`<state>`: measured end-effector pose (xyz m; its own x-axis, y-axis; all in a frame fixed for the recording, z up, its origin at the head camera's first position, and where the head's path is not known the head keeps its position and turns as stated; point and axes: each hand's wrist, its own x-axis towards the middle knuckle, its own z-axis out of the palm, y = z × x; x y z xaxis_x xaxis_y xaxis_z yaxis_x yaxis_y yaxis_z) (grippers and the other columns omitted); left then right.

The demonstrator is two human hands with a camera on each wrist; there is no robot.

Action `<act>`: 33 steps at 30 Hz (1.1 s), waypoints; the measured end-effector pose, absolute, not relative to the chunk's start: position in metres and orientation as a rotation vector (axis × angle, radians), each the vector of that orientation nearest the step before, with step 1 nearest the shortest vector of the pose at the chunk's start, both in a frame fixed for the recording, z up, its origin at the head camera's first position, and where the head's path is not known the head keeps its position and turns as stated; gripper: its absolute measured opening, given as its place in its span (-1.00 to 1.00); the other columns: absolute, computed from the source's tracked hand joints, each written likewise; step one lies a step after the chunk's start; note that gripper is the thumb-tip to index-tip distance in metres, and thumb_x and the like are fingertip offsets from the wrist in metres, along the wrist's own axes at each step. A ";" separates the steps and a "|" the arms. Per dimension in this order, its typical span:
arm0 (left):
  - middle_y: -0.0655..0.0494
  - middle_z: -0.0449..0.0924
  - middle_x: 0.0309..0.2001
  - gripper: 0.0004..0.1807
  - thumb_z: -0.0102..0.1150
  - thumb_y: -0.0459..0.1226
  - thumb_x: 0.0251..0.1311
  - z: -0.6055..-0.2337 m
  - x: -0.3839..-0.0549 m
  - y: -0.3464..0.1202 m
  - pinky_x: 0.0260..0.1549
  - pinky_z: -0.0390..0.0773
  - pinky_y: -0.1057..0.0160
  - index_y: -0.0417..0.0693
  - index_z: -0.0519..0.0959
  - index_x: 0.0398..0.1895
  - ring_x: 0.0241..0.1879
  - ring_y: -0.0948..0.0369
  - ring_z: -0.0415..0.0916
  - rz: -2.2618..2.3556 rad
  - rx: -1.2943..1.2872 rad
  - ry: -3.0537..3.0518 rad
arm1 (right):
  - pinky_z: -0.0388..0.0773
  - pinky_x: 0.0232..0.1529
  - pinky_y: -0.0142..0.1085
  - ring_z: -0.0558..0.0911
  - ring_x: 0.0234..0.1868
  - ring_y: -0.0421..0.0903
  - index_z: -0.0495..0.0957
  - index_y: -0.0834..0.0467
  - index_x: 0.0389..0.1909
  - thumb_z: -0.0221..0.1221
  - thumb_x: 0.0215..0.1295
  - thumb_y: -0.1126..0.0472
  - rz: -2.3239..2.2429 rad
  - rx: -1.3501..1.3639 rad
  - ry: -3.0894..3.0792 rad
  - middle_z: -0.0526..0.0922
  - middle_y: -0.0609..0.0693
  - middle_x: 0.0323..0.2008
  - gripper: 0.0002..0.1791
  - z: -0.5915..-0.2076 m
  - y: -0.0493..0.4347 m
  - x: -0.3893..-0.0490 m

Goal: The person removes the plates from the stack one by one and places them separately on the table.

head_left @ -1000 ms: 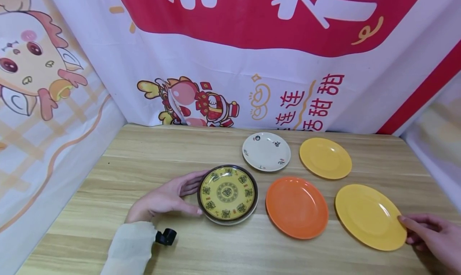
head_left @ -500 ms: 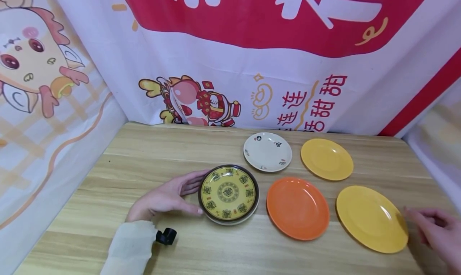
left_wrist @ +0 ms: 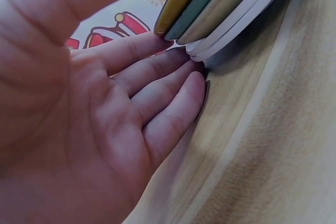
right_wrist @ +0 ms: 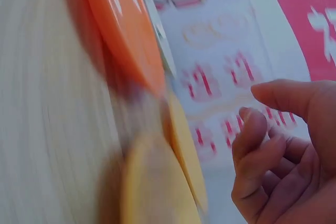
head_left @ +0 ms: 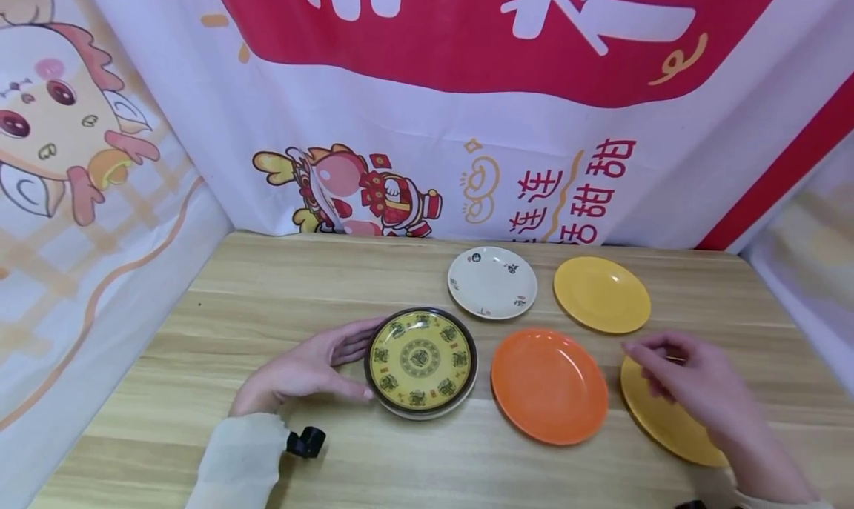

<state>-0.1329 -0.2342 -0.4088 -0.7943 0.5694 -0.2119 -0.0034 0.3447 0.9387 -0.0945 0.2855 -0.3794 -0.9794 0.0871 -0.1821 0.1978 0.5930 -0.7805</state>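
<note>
My left hand [head_left: 310, 364] rests against the left side of a stack of plates, topped by a yellow patterned plate [head_left: 420, 358] with a dark brown rim. In the left wrist view its fairly straight fingers touch the edges of the stack [left_wrist: 220, 11], where several rims of different colours show. My right hand [head_left: 697, 387] is over the front yellow plate [head_left: 657, 416] and covers part of it. The right wrist view shows this hand [right_wrist: 278, 166] with loosely curled fingers, thumb apart, holding nothing. To its left lies an orange plate [head_left: 550, 387].
Behind the orange plate are a small white plate [head_left: 494, 283] with little dark motifs and another yellow plate [head_left: 600, 294]. The wooden table [head_left: 320, 279] ends at a printed red-and-white cloth [head_left: 400, 101] at the back. Cloth also hangs at both sides.
My right hand has let go of the right edge of the front yellow plate and moved left over it. The left hand stays at the stack.
</note>
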 end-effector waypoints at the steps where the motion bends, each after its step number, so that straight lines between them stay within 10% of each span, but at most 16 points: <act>1: -0.08 0.16 0.71 0.18 0.64 -0.29 0.05 -0.409 -0.133 -0.234 0.68 0.05 -0.29 0.04 0.15 0.73 0.69 -0.19 0.11 1.463 0.499 2.103 | 0.57 -0.52 -0.33 0.59 -0.50 -0.12 0.63 0.25 0.06 0.28 0.54 -0.14 -1.330 0.211 2.670 0.62 -0.06 -0.49 -0.51 -0.378 0.276 -0.097; 33: -0.12 0.19 0.70 0.17 0.62 -0.34 0.04 -0.408 -0.132 -0.232 0.69 0.04 -0.27 -0.08 0.14 0.72 0.69 -0.19 0.11 1.499 0.511 2.076 | 0.74 -0.52 -0.23 0.69 -0.51 -0.05 0.59 0.23 0.00 0.43 0.39 0.18 -1.458 -0.142 2.331 0.75 0.11 -0.32 -0.69 -0.382 0.113 -0.122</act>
<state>-0.1319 -0.2320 -0.4076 -0.7912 0.5803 -0.1929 -0.0003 0.3152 0.9490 -0.1218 0.1130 -0.3816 -0.9204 -0.2845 -0.2681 0.1166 0.4547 -0.8830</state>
